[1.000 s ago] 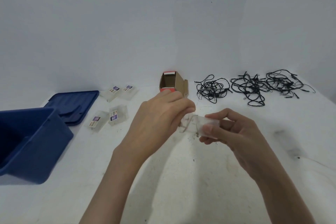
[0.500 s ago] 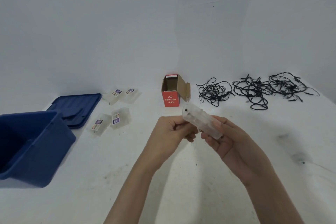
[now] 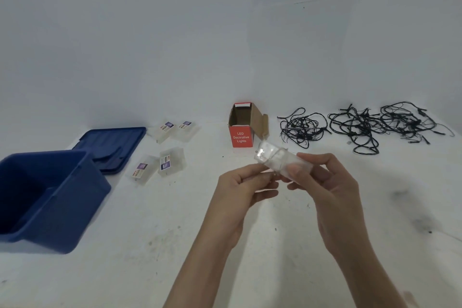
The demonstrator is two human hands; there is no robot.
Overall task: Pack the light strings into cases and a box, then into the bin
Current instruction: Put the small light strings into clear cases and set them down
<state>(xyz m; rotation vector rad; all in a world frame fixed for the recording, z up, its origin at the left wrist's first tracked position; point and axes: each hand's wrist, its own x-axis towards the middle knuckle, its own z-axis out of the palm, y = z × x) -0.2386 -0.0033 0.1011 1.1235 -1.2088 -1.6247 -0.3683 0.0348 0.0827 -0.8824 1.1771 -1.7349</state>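
Observation:
My right hand grips a clear plastic case above the table's middle, with thin wire showing at it. My left hand pinches at the case's lower left end. Behind them a small red box labelled LED Decorative Lights stands with its top flaps open. Three tangled black light strings lie at the back right: one, a second and a third. Several clear cases with labels lie at the back left. A blue bin stands open at the left.
The bin's blue lid lies flat behind the bin. A pale wall rises behind the white table. Dark smudges mark the table at the right.
My left hand has dropped from over the case to its lower end. The case has turned and tilted in my right hand, and both hands sit slightly lower than before.

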